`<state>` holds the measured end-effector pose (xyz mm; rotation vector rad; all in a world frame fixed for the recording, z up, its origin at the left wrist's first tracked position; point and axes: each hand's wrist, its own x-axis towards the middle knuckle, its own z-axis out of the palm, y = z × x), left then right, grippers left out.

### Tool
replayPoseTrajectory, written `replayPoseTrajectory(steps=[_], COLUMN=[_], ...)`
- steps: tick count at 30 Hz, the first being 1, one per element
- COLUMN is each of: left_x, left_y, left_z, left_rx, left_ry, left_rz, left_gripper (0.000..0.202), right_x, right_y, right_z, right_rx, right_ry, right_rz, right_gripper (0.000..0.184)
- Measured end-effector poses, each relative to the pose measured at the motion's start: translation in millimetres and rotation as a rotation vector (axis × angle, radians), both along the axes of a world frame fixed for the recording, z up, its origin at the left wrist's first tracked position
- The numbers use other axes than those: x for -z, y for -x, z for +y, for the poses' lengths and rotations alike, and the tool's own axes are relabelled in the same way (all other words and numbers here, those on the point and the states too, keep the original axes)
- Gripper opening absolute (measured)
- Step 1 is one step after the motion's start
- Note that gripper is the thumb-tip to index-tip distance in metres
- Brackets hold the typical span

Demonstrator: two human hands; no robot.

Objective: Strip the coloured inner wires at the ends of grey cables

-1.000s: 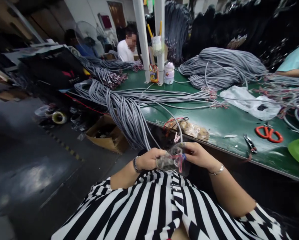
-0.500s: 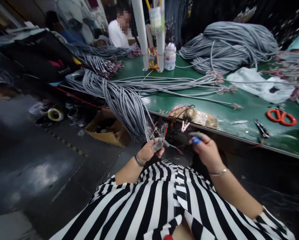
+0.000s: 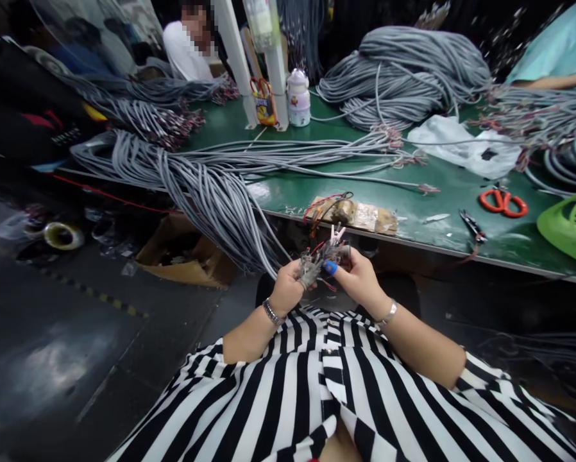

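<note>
My left hand [image 3: 288, 289] is closed around the ends of grey cables [image 3: 310, 269], where stripped thin wires fan out. My right hand [image 3: 362, 282], with blue wrapping on its thumb, meets it from the right and pinches among the wire ends [image 3: 327, 255]. Its other fingertips are partly hidden behind the wires. From the left hand, a thick bundle of grey cables [image 3: 220, 199] runs up over the table edge. A pink clip [image 3: 337, 235] stands just above the right thumb, in front of a taped board [image 3: 365, 216] with red and black leads.
On the green table [image 3: 288, 192] lie red-handled scissors [image 3: 502, 203], small cutters [image 3: 471, 226], a plastic bag [image 3: 465, 144] and coiled cables [image 3: 408, 70]. A bottle [image 3: 298, 99] stands by the post. A green fan [image 3: 571, 224] is at right, a cardboard box [image 3: 186, 256] below. Two people sit across.
My right hand has moved left to the wires at my left hand; before, it was apart from them. The view has shifted right, bringing more of the green fan into sight.
</note>
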<state>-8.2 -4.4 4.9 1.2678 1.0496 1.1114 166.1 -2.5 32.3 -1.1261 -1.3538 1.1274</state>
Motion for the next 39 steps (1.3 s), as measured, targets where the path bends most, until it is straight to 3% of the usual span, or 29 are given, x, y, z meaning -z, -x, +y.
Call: replayPoseTrajectory(steps=[3,6,11,14,16,19,21,23,26,29,34,39], left_x=[-2.9,-9.7,-20.2,-24.2,-25.5,-23.0,-18.3,-12.8,-7.6,-10.7,-23.1,-19.2], left_y=[0,-1,-3,0,4,10,12,13,13,12,10,8], left_z=[1,0,0,3,6,7,3,-1,-8,-12,-13,-11], left_rx=[-0.032,-0.073,-0.122,-0.198,-0.256,-0.279,-0.263,-0.239,-0.206,-0.169,-0.181,-0.166], left_ry=[0.022,0.020,0.067,0.118,0.136,0.132,0.120,0.105,0.092,0.098,-0.017,0.059], left_rz=[-0.005,-0.030,-0.142,-0.230,-0.293,-0.297,-0.244,-0.179,-0.078,0.004,0.015,-0.062], left_gripper=[0.035,0.038,0.042,0.043,0.043,0.042,0.041,0.040,0.038,0.035,0.026,0.034], right_x=[4.1,4.5,-6.5,-8.8,-7.3,-6.0,-8.6,-13.7,-21.3,-22.6,-14.5,-14.6], right_y=[5,4,-4,-5,-3,2,4,7,13,20,22,12], right_z=[4,4,4,3,2,2,5,10,16,19,16,9], right_rx=[0.006,0.020,-0.106,-0.242,-0.319,-0.245,-0.165,-0.175,-0.223,-0.152,-0.086,-0.099], right_ry=[-0.030,-0.148,-0.706,-0.896,-0.886,-0.645,-0.419,-0.234,-0.113,-0.139,-0.260,-0.696], right_rz=[0.093,0.009,-0.487,-0.613,-0.598,-0.490,-0.437,-0.409,-0.389,-0.359,-0.367,-0.605], right_gripper=[0.023,0.016,0.016,0.019,0.016,0.014,0.024,0.041,0.045,0.024,0.025,0.017])
